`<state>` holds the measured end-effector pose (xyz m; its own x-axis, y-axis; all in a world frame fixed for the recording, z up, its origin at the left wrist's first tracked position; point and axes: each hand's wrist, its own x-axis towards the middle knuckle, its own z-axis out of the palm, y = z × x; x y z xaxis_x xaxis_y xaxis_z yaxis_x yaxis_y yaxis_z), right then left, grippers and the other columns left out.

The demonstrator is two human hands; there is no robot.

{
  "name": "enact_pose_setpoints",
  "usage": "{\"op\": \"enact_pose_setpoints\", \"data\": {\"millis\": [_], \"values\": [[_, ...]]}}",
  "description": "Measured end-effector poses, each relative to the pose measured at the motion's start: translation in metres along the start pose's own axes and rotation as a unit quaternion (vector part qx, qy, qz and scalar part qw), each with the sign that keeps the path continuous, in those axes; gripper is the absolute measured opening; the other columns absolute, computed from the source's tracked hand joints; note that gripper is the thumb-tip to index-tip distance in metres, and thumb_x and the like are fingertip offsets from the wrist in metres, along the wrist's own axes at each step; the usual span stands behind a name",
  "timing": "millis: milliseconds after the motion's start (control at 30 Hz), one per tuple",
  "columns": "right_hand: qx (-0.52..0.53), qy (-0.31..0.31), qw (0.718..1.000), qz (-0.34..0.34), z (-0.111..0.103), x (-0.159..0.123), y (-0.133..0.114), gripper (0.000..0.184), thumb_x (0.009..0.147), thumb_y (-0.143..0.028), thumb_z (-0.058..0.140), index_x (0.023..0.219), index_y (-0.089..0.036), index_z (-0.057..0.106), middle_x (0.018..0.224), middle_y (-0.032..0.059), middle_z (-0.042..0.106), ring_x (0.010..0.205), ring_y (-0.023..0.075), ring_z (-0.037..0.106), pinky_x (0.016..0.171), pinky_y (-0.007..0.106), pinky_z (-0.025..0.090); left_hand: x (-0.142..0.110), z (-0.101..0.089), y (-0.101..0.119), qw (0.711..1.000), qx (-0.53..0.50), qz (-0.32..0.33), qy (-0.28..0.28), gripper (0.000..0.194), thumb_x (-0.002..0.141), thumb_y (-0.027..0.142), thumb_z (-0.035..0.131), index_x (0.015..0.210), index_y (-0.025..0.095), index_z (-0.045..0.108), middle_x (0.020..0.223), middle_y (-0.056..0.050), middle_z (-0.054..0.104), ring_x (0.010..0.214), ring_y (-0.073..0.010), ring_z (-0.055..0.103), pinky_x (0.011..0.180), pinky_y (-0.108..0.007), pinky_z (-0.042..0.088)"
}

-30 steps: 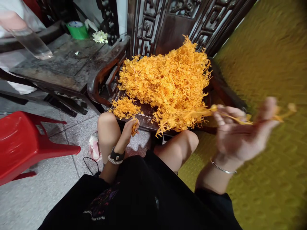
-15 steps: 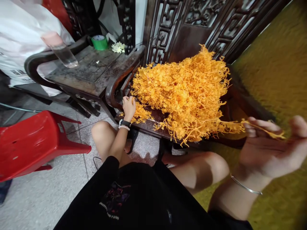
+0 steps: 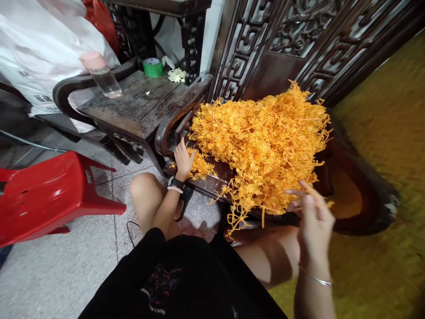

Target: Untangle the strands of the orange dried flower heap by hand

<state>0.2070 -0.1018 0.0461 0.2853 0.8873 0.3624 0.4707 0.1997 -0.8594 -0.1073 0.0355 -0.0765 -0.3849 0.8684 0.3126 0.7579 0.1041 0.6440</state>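
Observation:
A big heap of bright orange, thin, branching sprigs (image 3: 262,146) lies on the dark wooden chair seat (image 3: 222,173). Beside it at the left front is a smaller orange pile (image 3: 201,166). My left hand (image 3: 183,159), with a watch and beaded band on its wrist, rests at the small pile's left edge. Its fingers are stretched out and grip nothing visible. At the heap's right front edge is my right hand (image 3: 314,217), its fingers drawn together on an orange sprig (image 3: 329,204); only a bit of that shows beside the fingers.
On a second wooden chair (image 3: 129,99) at left are a clear bottle (image 3: 104,82) with a pink lid, green tape (image 3: 152,67) and pale flowers (image 3: 176,75). A red plastic stool (image 3: 49,195) stands on the floor. White bags (image 3: 49,48) fill the upper left.
My right hand has come in from the far right to the heap's front edge. My left hand's fingers have straightened out at the small pile. The camera view has shifted slightly.

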Motion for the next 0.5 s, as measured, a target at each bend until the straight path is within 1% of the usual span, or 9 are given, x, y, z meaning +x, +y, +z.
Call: {"op": "enact_pose_setpoints", "data": {"millis": [33, 67, 100, 167, 233, 267, 333, 400, 500], "values": [[-0.057, -0.044, 0.997, -0.025, 0.012, -0.002, 0.006, 0.043, 0.088, -0.042, 0.048, 0.127, -0.024, 0.057, 0.101, 0.0151, 0.068, 0.081, 0.0267, 0.064, 0.068, 0.044, 0.047, -0.002, -0.001, 0.001, 1.000, 0.001, 0.006, 0.004, 0.070, 0.087, 0.037, 0.051, 0.142, 0.005, 0.023, 0.137, -0.024, 0.044, 0.129, -0.0305, 0.039, 0.108, -0.043, 0.027], [-0.129, -0.082, 0.986, -0.065, 0.025, -0.003, 0.013, 0.046, 0.088, -0.042, 0.048, 0.129, -0.024, 0.054, 0.111, 0.0151, 0.065, 0.098, 0.0293, 0.061, 0.082, 0.049, 0.046, -0.005, -0.001, 0.003, 1.000, -0.001, 0.014, 0.011, 0.068, 0.087, 0.036, 0.050, 0.142, 0.005, 0.025, 0.139, -0.023, 0.042, 0.132, -0.0304, 0.036, 0.110, -0.044, 0.026], [-0.210, -0.114, 0.965, -0.104, 0.039, -0.003, 0.022, 0.049, 0.087, -0.045, 0.049, 0.132, -0.024, 0.052, 0.122, 0.0153, 0.059, 0.112, 0.0323, 0.054, 0.093, 0.054, 0.040, -0.011, -0.001, 0.006, 0.999, -0.008, 0.024, 0.021, 0.065, 0.088, 0.036, 0.049, 0.141, 0.005, 0.026, 0.140, -0.023, 0.040, 0.133, -0.0301, 0.034, 0.111, -0.044, 0.024], [-0.361, -0.119, 0.917, -0.121, 0.065, 0.002, 0.042, 0.060, 0.084, -0.049, 0.052, 0.138, -0.024, 0.044, 0.144, 0.0184, 0.037, 0.133, 0.0437, 0.027, 0.098, 0.068, 0.024, -0.026, 0.002, 0.014, 0.997, -0.033, 0.057, 0.033, 0.060, 0.090, 0.038, 0.045, 0.139, 0.006, 0.030, 0.141, -0.022, 0.040, 0.136, -0.0292, 0.031, 0.113, -0.046, 0.023], [-0.450, -0.135, 0.876, -0.108, 0.084, 0.014, 0.063, 0.069, 0.081, -0.048, 0.056, 0.141, -0.020, 0.038, 0.151, 0.0223, 0.023, 0.135, 0.0526, 0.010, 0.094, 0.074, 0.020, -0.045, 0.009, 0.027, 0.992, -0.067, 0.108, 0.000, 0.057, 0.090, 0.040, 0.042, 0.137, 0.009, 0.032, 0.140, -0.020, 0.043, 0.137, -0.0274, 0.031, 0.114, -0.045, 0.024], [-0.480, -0.148, 0.858, -0.106, 0.090, 0.021, 0.073, 0.069, 0.080, -0.045, 0.058, 0.141, -0.020, 0.038, 0.151, 0.0230, 0.022, 0.135, 0.0544, 0.007, 0.092, 0.074, 0.021, -0.053, 0.015, 0.036, 0.988, -0.081, 0.129, -0.036, 0.057, 0.090, 0.041, 0.042, 0.138, 0.011, 0.032, 0.140, -0.018, 0.044, 0.137, -0.0266, 0.032, 0.113, -0.045, 0.026], [-0.525, -0.161, 0.827, -0.118, 0.095, 0.039, 0.089, 0.065, 0.079, -0.038, 0.061, 0.138, -0.020, 0.041, 0.149, 0.0226, 0.027, 0.135, 0.0550, 0.006, 0.091, 0.073, 0.023, -0.065, 0.029, 0.055, 0.981, -0.098, 0.133, -0.103, 0.065, 0.088, 0.047, 0.044, 0.140, 0.011, 0.029, 0.143, -0.019, 0.041, 0.138, -0.0283, 0.030, 0.113, -0.046, 0.026], [-0.556, -0.163, 0.803, -0.143, 0.092, 0.058, 0.100, 0.058, 0.078, -0.028, 0.062, 0.133, -0.019, 0.047, 0.148, 0.0214, 0.030, 0.134, 0.0550, 0.007, 0.092, 0.071, 0.025, -0.066, 0.049, 0.076, 0.976, -0.109, 0.108, -0.155, 0.082, 0.083, 0.055, 0.050, 0.144, 0.009, 0.021, 0.149, -0.023, 0.028, 0.142, -0.0331, 0.020, 0.114, -0.049, 0.021], [-0.591, -0.166, 0.771, -0.169, 0.083, 0.087, 0.110, 0.053, 0.077, -0.017, 0.059, 0.129, -0.020, 0.051, 0.151, 0.0194, 0.026, 0.133, 0.0540, 0.013, 0.092, 0.068, 0.028, -0.047, 0.085, 0.105, 0.970, -0.135, 0.042, -0.196, 0.095, 0.078, 0.059, 0.053, 0.146, 0.007, 0.011, 0.152, -0.027, 0.015, 0.143, -0.0371, 0.008, 0.114, -0.051, 0.015]]}}
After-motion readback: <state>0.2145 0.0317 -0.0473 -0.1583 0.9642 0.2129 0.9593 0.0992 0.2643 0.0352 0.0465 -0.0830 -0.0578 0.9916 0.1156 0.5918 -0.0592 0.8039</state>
